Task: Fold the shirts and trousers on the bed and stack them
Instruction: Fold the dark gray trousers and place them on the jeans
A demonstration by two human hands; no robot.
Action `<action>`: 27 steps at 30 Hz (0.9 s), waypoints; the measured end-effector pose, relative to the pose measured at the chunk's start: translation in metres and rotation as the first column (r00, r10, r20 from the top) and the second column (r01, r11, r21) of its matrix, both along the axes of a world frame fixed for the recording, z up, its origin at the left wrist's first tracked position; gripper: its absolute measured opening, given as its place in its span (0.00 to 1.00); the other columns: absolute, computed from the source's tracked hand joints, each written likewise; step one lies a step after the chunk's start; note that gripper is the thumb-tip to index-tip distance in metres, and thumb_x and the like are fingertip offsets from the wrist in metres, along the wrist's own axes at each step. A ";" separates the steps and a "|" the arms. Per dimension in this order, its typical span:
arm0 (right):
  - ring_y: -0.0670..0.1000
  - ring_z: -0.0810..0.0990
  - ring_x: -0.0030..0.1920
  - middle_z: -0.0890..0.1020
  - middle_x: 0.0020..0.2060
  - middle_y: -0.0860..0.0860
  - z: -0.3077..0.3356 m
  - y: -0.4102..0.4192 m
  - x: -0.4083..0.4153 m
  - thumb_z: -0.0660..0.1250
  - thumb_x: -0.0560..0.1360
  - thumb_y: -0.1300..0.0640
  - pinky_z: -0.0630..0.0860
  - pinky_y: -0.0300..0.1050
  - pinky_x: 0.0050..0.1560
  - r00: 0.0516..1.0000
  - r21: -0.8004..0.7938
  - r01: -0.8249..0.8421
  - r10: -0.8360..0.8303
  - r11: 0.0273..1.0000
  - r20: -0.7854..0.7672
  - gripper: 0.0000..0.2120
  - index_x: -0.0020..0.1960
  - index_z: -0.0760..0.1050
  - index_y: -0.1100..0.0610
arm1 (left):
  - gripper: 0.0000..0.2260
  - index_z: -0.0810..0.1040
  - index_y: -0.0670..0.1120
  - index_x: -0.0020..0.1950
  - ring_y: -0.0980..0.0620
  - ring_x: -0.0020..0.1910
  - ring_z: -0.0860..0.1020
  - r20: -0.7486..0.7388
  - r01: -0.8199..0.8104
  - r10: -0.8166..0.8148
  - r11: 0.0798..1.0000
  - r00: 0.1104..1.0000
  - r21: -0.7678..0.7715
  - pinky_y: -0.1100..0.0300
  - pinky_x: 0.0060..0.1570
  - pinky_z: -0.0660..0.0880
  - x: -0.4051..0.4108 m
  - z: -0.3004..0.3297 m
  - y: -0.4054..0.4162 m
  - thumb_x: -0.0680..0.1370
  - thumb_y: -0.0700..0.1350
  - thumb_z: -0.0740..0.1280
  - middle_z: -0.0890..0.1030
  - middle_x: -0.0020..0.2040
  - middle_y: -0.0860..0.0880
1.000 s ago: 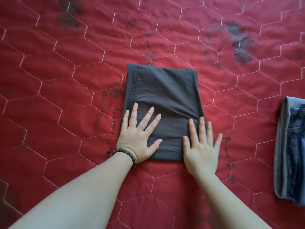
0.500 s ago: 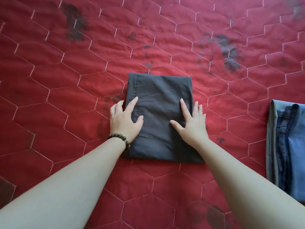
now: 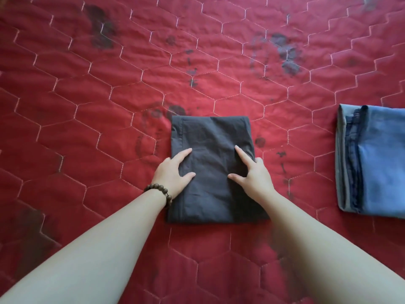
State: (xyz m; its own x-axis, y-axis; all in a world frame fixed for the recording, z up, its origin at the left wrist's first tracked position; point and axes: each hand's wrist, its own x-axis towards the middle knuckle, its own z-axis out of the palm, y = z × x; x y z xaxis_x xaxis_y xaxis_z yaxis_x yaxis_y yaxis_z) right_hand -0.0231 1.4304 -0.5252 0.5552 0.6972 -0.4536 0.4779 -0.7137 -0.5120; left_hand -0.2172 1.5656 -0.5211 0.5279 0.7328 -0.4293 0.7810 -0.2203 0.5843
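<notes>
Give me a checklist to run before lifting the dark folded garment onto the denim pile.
1. Dark folded garment is a compact rectangle with no loose flaps: ok.
2. Left hand at its left edge, index and thumb on top: ok.
3. Right hand at its right edge, likewise: ok.
4. Other fingers tucked under the edges for a lift: cannot tell.
5. Folded denim pile lies flat to the right, apart from the garment: ok.
6. Red quilt between them is bare: ok.
</notes>
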 end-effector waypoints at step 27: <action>0.50 0.71 0.67 0.72 0.66 0.51 0.170 -0.293 0.216 0.73 0.72 0.58 0.62 0.35 0.66 0.996 0.213 0.025 -0.042 0.977 0.076 0.34 0.74 0.64 0.47 | 0.27 0.62 0.56 0.76 0.39 0.57 0.76 0.164 0.173 -0.194 0.976 0.967 0.135 0.51 0.58 0.73 0.230 0.146 -0.263 0.78 0.48 0.66 0.70 0.65 0.41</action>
State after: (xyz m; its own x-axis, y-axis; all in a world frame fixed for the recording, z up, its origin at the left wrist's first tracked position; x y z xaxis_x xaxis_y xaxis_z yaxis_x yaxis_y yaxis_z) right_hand 0.1931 1.1378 -0.3555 0.6079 0.7531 -0.2517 0.5008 -0.6096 -0.6144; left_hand 0.0124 1.3024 -0.3749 0.7175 0.6559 -0.2344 0.6084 -0.4263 0.6694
